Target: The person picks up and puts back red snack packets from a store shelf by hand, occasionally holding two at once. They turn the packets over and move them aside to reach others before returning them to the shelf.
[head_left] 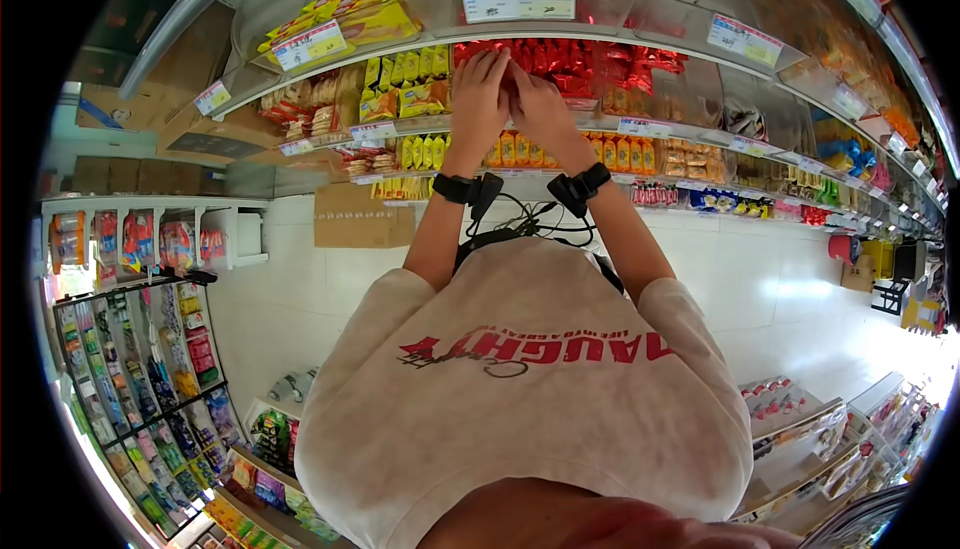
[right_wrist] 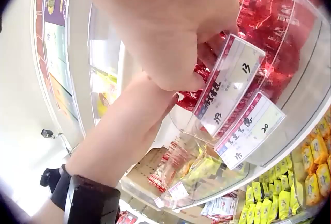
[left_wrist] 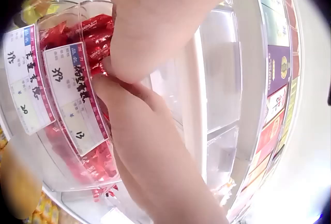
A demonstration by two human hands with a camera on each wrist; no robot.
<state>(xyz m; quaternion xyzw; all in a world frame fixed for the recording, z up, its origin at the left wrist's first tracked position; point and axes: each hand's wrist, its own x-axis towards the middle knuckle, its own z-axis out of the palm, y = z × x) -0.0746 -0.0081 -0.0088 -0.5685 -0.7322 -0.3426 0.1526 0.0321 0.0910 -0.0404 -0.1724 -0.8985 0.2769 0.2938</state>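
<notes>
Both hands reach side by side into a clear bin of shiny red wrapped packets (head_left: pixel 572 71) on a shop shelf. In the head view the left hand (head_left: pixel 480 101) lies over the packets with its fingers stretched forward. The right hand (head_left: pixel 543 114) angles in beside it, fingers pointing toward the left hand. In the right wrist view the right hand's fingers go down among the red packets (right_wrist: pixel 271 35), partly behind a price tag (right_wrist: pixel 230 84); I cannot tell whether they grip one. The left thumb is close beside the right hand there.
Yellow packets (head_left: pixel 425 99) fill the bin to the left. Orange packets (head_left: pixel 620 154) sit on the shelf below. A clear shelf lip with tags (head_left: pixel 518 3) runs above the hands. A cardboard box (head_left: pixel 362 216) stands on the floor; black cables (head_left: pixel 525 217) hang near the waist.
</notes>
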